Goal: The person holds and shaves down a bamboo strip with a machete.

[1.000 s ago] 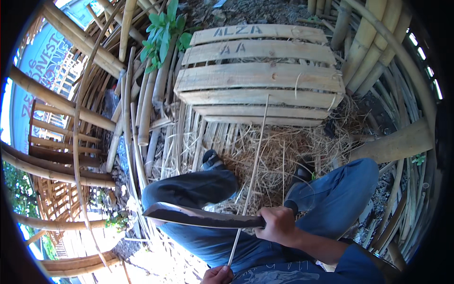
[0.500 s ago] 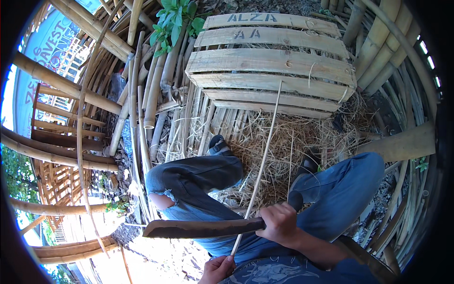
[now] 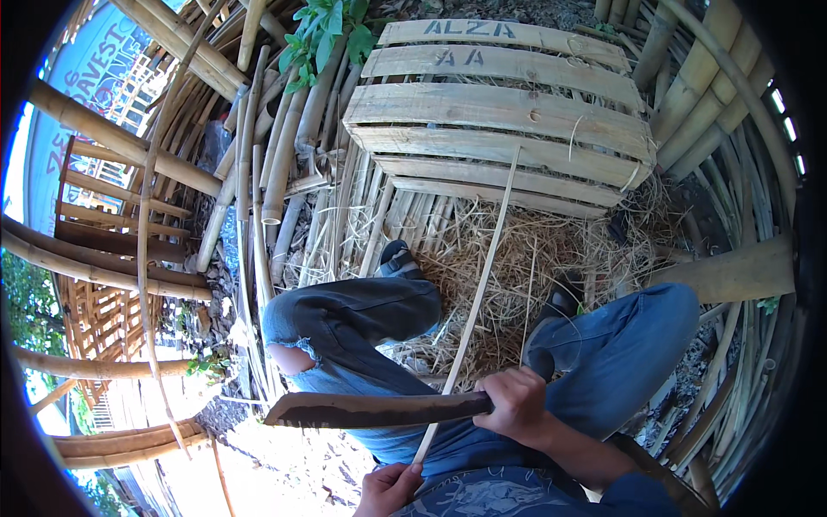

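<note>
My right hand (image 3: 512, 403) is closed around the dark handle of a machete (image 3: 370, 411). Its broad blade points left across my lap and crosses over a long, thin bamboo strip (image 3: 484, 284). Low in the view, my left hand (image 3: 389, 489) pinches the strip's near end between thumb and fingers. From there the strip slants up and away; its far tip meets the side of the slatted wooden crate (image 3: 500, 108). Where blade and strip cross, I cannot tell whether they touch.
Shavings and fibres (image 3: 517, 258) cover the ground between my feet. Long bamboo poles (image 3: 280, 164) lie to the left beside a leafy plant (image 3: 323, 39). A wide bamboo piece (image 3: 732, 269) lies past my right knee, with more split bamboo along the right side.
The machete and my right hand have shifted slightly right, and the blade's tip sits a little higher. My left hand still grips the strip's end. The whole view has tilted slightly.
</note>
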The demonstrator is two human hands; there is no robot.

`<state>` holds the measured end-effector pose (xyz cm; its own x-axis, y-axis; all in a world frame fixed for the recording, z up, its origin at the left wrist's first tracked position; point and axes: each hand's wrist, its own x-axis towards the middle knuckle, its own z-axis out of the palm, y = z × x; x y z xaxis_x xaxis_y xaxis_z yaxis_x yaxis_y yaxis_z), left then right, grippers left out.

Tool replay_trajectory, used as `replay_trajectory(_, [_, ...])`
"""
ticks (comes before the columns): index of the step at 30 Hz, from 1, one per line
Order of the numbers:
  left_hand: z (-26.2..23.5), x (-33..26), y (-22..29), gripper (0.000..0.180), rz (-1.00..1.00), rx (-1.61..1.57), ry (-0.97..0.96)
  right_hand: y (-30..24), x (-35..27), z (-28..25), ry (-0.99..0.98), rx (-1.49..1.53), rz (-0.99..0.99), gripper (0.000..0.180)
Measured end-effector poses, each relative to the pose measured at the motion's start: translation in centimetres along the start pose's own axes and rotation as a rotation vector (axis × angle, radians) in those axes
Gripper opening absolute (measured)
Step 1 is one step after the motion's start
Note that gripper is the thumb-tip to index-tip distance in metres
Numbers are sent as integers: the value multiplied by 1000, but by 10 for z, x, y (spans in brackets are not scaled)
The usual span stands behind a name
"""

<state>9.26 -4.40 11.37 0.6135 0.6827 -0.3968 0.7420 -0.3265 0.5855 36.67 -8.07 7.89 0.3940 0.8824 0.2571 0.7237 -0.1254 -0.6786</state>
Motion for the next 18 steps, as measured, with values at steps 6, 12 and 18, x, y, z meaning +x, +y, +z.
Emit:
replay_trajectory(6, [0,1,2,26,-202,-87,-76,22,3,1,58,-44,77,23])
replay_trajectory(12, [-19,15,47,33,-429,-283,24,6,-1,5,5,6,24,25])
replay_trajectory(18, [-18,11,34,33,-470,-223,-63,30,7,2,55,-69,90,25])
